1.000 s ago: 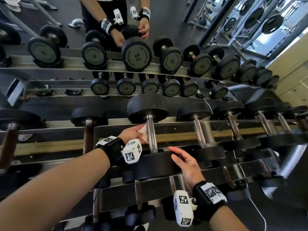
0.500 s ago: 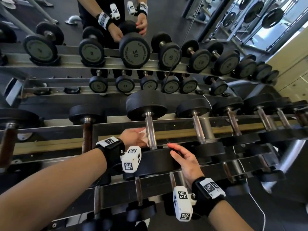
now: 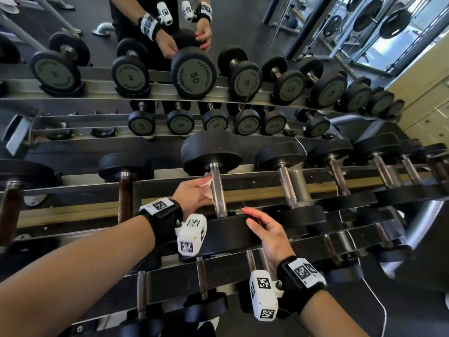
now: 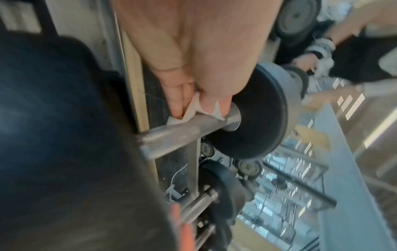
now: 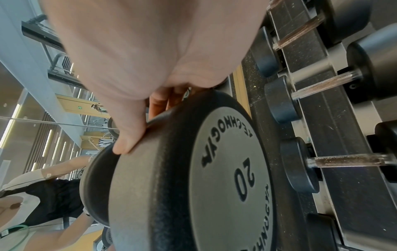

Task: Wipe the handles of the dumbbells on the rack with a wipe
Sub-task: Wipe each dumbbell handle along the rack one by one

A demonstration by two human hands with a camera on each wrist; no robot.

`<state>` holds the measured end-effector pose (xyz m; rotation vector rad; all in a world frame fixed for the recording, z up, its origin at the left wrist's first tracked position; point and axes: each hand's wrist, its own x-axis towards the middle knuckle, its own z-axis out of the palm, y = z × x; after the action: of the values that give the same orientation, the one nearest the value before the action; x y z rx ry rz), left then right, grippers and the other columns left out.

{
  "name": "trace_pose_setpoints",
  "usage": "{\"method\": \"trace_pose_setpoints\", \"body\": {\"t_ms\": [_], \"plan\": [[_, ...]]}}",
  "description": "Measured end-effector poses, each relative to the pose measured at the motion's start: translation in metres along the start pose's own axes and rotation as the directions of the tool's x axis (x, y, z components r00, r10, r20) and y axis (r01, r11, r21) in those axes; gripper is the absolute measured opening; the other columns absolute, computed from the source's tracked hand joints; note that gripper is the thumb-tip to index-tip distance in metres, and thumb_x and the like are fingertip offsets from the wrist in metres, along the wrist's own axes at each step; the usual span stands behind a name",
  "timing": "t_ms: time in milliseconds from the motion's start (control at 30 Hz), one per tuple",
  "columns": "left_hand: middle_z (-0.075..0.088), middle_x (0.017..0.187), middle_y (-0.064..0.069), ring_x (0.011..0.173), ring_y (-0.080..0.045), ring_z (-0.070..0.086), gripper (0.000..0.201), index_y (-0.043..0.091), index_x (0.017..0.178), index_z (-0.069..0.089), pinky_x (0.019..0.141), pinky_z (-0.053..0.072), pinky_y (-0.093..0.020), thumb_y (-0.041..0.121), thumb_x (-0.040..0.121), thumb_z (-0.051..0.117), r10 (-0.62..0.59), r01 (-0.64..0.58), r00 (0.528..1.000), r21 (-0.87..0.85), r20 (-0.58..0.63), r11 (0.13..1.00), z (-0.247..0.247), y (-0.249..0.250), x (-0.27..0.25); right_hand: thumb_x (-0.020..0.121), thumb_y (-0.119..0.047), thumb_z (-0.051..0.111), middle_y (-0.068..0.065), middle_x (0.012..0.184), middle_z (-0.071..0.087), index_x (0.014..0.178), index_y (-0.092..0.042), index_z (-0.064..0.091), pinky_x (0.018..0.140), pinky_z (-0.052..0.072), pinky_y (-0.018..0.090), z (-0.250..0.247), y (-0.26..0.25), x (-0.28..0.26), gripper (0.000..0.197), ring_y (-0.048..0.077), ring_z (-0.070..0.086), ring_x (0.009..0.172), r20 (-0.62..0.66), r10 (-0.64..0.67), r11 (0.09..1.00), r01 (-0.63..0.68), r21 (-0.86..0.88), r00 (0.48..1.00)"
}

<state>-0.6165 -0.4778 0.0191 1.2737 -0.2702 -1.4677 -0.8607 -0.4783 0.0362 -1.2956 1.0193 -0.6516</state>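
Bright daylight from windows (image 3: 401,32) upper right (wide-angle bending at edges); left-wrist view motion-blurred.

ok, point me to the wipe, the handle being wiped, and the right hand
wipe (image 4: 194,111), left wrist view, on the white fold under the fingers
handle (image 3: 218,190), head view, mid-shaft
right hand (image 3: 269,231), head view, back of hand

A gym: a rack (image 3: 73,210) loaded with dumbbells (image 3: 211,152), a mirror (image 3: 243,25) behind it reflecting them, weight plates (image 3: 394,19) beyond.
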Motion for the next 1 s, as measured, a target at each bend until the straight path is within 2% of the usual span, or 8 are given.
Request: {"method": "trace_pose_setpoints", "body": {"t_ms": [133,367,500,567,667,767,900,1000], "plan": [[0.072,0.109,-0.017,0.103,-0.028,0.069,0.022,0.005,0.113,0.072,0.094,0.054,-0.039,0.008,0.093,0.063,-0.033,0.016,0.992,0.134,0.123,0.991,-0.008,-0.016,-0.019,0.081,-0.028,0.069,0.005,0.127,0.067,0.113,-0.026,0.074,0.113,0.039,0.052,0.001,-0.001,-0.001,0.032,0.024,0.058,0.126,-0.006,0.013,1.0,-0.012,0.023,1.0],[0.068,0.107,-0.013,0.097,-0.022,0.065,0.026,0.001,0.121,0.063,0.089,0.055,-0.033,0.001,0.098,0.051,0.095,-0.096,0.995,0.08,0.005,0.992,0.009,0.019,-0.007,0.084,-0.019,0.067,0.007,0.126,0.068,0.114,-0.018,0.072,0.113,0.039,0.051,0.001,-0.003,-0.001,0.03,0.024,0.058,0.125,-0.022,0.021,0.999,-0.02,0.05,1.0],[0.069,0.094,-0.006,0.087,-0.015,0.064,0.022,0.004,0.115,0.07,0.089,0.055,-0.028,0.011,0.097,0.059,0.146,-0.157,0.987,0.251,0.06,0.955,0.011,0.015,-0.017,0.091,-0.008,0.064,0.005,0.126,0.068,0.114,-0.016,0.072,0.114,0.04,0.046,0.001,-0.001,0.0,0.026,0.02,0.059,0.124,-0.03,0.019,0.998,-0.018,0.054,0.999],[0.072,0.092,-0.001,0.083,-0.011,0.069,0.021,0.012,0.11,0.073,0.081,0.055,-0.024,0.021,0.096,0.06,0.158,-0.196,0.979,0.396,0.128,0.897,0.005,0.005,-0.029,0.091,-0.008,0.063,0.003,0.124,0.069,0.114,-0.016,0.072,0.113,0.041,0.044,0.0,-0.001,0.0,0.026,0.019,0.06,0.123,-0.028,0.002,0.999,-0.001,0.037,1.0],[0.073,0.102,0.001,0.097,-0.016,0.068,0.024,0.027,0.112,0.074,0.093,0.05,-0.027,0.036,0.097,0.057,0.135,-0.231,0.972,0.661,0.193,0.714,-0.003,-0.004,-0.039,0.092,-0.008,0.064,0.001,0.122,0.07,0.112,-0.019,0.074,0.107,0.046,0.037,0.001,-0.001,0.001,0.025,0.021,0.06,0.122,-0.014,-0.01,0.999,0.011,0.034,1.0],[0.068,0.104,0.01,0.089,-0.004,0.061,0.025,0.032,0.117,0.07,0.082,0.042,-0.009,0.032,0.1,0.053,0.065,-0.286,0.953,0.817,0.294,0.501,-0.005,0.003,-0.049,0.09,-0.011,0.066,0.0,0.119,0.072,0.109,-0.024,0.075,0.095,0.05,0.024,0.0,-0.004,0.002,0.025,0.019,0.063,0.119,0.005,-0.006,0.999,0.005,0.046,1.0],[0.069,0.12,0.003,0.102,-0.004,0.059,0.025,0.021,0.118,0.072,0.09,0.039,-0.01,0.024,0.097,0.059,-0.033,-0.253,0.954,0.86,0.297,0.444,-0.001,0.015,-0.053,0.083,-0.025,0.072,-0.001,0.116,0.073,0.108,-0.029,0.076,0.096,0.051,0.026,-0.006,-0.01,0.006,0.025,0.015,0.065,0.115,0.066,0.023,1.0,-0.023,-0.01,0.998],[0.071,0.114,-0.005,0.103,-0.014,0.062,0.024,0.02,0.113,0.074,0.084,0.044,-0.017,0.016,0.098,0.056,-0.055,-0.19,0.97,0.884,0.235,0.428,0.004,0.022,-0.054,0.087,-0.011,0.072,0.001,0.109,0.075,0.101,-0.026,0.078,0.084,0.053,0.02,-0.009,-0.014,0.011,0.022,0.013,0.069,0.105,0.1,0.019,1.0,-0.019,-0.007,0.995]]}}
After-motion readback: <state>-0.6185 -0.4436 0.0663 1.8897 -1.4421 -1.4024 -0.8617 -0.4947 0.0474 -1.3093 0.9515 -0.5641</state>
